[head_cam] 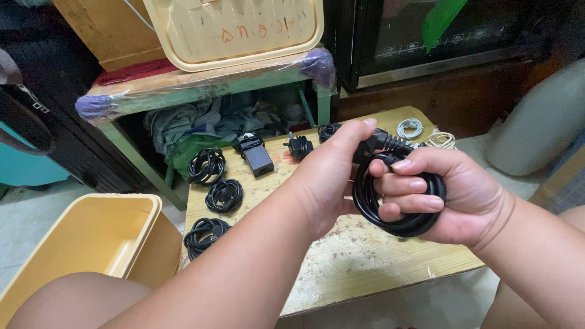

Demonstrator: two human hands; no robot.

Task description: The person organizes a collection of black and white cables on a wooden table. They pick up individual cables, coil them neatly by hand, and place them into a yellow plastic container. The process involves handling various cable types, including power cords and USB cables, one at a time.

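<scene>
**Both hands closed on a coiled black cable**

Your right hand (454,192) has a tight grip: its fingers curl through and around the coiled black cable (390,219), right of the frame's centre, just above the desk (341,268). Your left hand (332,176) closes on the cable's plug end (381,141), thumb stretched along the top, touching the coil's upper edge. Both forearms come in from the bottom of the frame and meet over the desk, wrists bent inward.

At lower left, a yellow plastic bin (91,244) stands beside the desk; no contents show inside it. On the desk's left part lie three coiled black cords (213,198), a black power adapter (258,159) and a black plug adapter (299,147). Two white cables (426,135) lie at the far right corner.
</scene>
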